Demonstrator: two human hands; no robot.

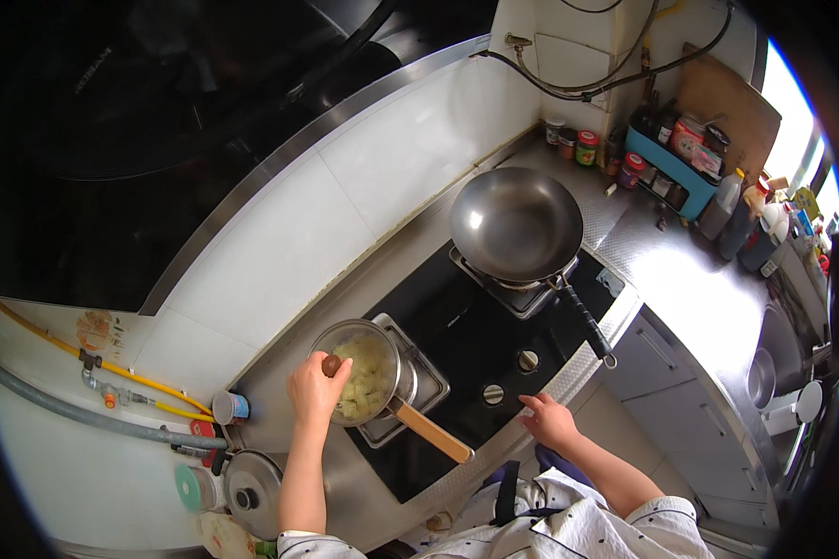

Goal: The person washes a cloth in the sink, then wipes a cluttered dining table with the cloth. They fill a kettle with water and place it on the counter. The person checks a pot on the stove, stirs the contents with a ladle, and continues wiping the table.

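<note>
My left hand (313,388) grips the brown knob-like end of a utensil (332,365) over a saucepan (398,370) on the left burner. Its lower part is hidden by the hand and the pan's contents. Pale yellow-green pieces of food (366,381) lie in liquid in the pan. The saucepan's wooden handle (433,432) points towards the lower right. My right hand (549,419) rests with fingers bent at the front edge of the black gas stove (454,377), close to a metal control knob (493,395), and no object shows in it. A second knob (528,360) sits farther right.
An empty wok (517,223) sits on the right burner, its black-wrapped handle (584,318) reaching over the front edge. Jars (587,148), a blue rack (671,175) and bottles (727,202) line the right counter. A metal lid (253,485) lies at lower left. The range hood (217,244) hangs overhead.
</note>
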